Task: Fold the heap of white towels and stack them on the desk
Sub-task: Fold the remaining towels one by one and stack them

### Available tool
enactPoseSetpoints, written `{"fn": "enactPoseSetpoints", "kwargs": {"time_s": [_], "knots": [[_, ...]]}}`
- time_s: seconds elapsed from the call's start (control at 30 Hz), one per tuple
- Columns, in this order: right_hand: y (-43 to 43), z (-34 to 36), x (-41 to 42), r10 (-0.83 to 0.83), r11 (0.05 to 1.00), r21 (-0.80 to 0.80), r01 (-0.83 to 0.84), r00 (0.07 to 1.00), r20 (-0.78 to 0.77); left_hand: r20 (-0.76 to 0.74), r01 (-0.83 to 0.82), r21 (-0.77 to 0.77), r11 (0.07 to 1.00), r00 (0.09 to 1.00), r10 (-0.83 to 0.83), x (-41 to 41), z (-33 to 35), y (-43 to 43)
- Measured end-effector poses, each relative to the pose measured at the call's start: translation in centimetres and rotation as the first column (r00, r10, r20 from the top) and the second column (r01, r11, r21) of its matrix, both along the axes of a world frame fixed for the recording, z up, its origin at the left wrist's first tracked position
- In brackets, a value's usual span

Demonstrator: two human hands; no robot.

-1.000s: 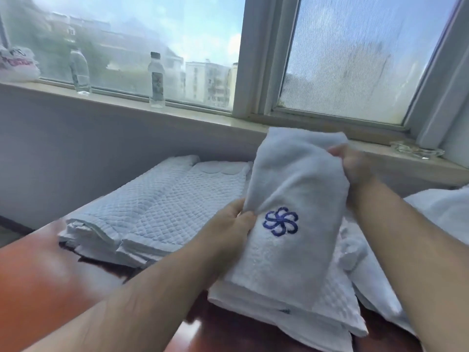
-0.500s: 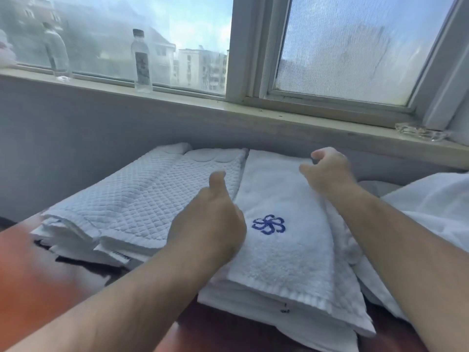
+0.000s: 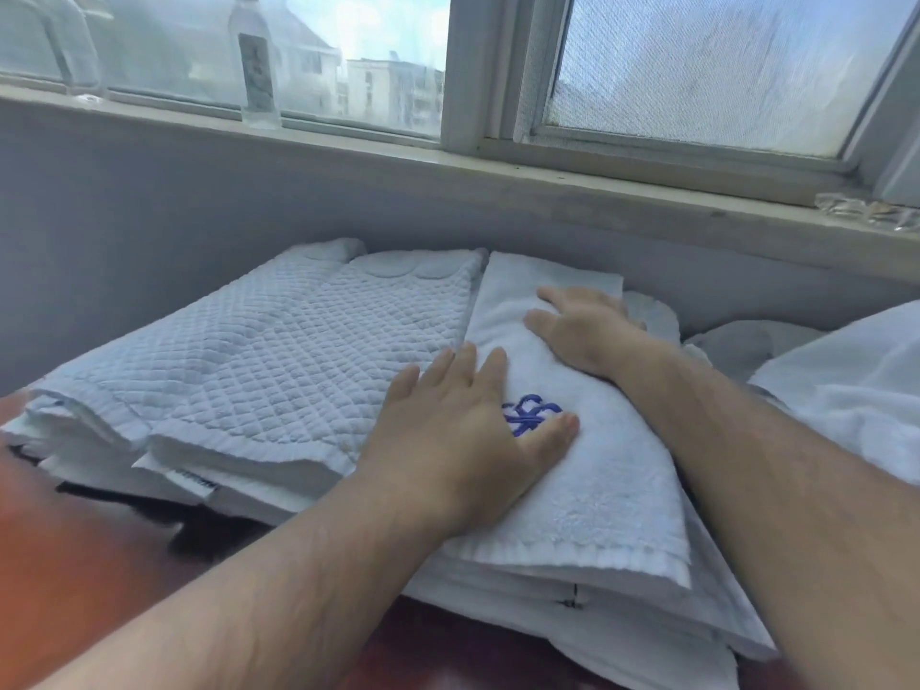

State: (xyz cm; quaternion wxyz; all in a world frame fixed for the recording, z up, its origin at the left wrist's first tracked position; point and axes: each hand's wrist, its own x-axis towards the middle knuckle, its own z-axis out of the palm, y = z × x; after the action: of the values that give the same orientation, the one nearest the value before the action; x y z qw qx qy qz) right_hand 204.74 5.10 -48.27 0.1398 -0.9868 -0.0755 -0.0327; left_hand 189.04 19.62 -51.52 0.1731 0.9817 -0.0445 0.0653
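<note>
A folded white towel with a blue flower emblem point(image 3: 592, 465) lies on top of the right-hand stack on the reddish-brown desk point(image 3: 74, 580). My left hand point(image 3: 463, 435) lies flat on its near left part, fingers straight, covering part of the emblem. My right hand point(image 3: 587, 326) presses flat on the towel's far half. To the left lies a stack of folded quilted white towels point(image 3: 279, 371). An unfolded white heap point(image 3: 856, 395) sits at the right edge.
A grey wall and window sill point(image 3: 547, 191) run close behind the stacks. A clear water bottle point(image 3: 256, 67) stands on the sill at the left, a glass dish point(image 3: 866, 214) at the right. Bare desk shows at the front left.
The emblem towel went from held up in both hands to lying on the right stack. Both hands let go of it and now lie flat on top.
</note>
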Motion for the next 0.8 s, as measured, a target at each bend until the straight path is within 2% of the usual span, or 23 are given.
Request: {"fn": "enactPoseSetpoints", "kwargs": {"time_s": [0.17,0.23,0.3,0.4,0.63,0.73,0.8], "knots": [[-0.5,-0.3,-0.4,0.019,0.998,0.056,-0.020,1.000,0.015,-0.008,-0.010,-0.019,1.000,1.000,0.009,-0.2,-0.2,0.2],[-0.9,-0.2,-1.5,0.033,0.993,0.108,-0.038,0.998,0.048,-0.023,-0.011,-0.017,1.000,1.000,0.011,-0.4,0.0,0.1],[-1.6,-0.1,-3.2,0.055,0.981,0.185,-0.056,0.998,0.014,-0.041,-0.015,-0.011,1.000,0.999,0.015,-0.5,0.3,0.0],[-3.0,-0.2,-7.6,0.075,0.966,0.255,-0.050,0.993,-0.091,-0.058,-0.013,0.015,1.000,0.998,0.013,-1.2,0.8,-0.4],[-6.2,-2.3,-19.8,0.163,0.916,0.385,-0.109,0.980,-0.110,-0.058,0.068,0.121,0.990,0.996,-0.061,-8.9,0.3,0.1],[-7.6,-2.3,-24.0,0.243,0.911,0.369,-0.187,0.964,-0.111,-0.063,0.111,0.145,0.983,0.993,-0.103,-13.4,1.0,0.1],[-8.4,-2.0,-26.7,0.233,0.937,0.288,-0.199,0.969,-0.086,-0.051,0.127,0.071,0.989,0.991,-0.123,-15.4,1.7,-0.4]]}}
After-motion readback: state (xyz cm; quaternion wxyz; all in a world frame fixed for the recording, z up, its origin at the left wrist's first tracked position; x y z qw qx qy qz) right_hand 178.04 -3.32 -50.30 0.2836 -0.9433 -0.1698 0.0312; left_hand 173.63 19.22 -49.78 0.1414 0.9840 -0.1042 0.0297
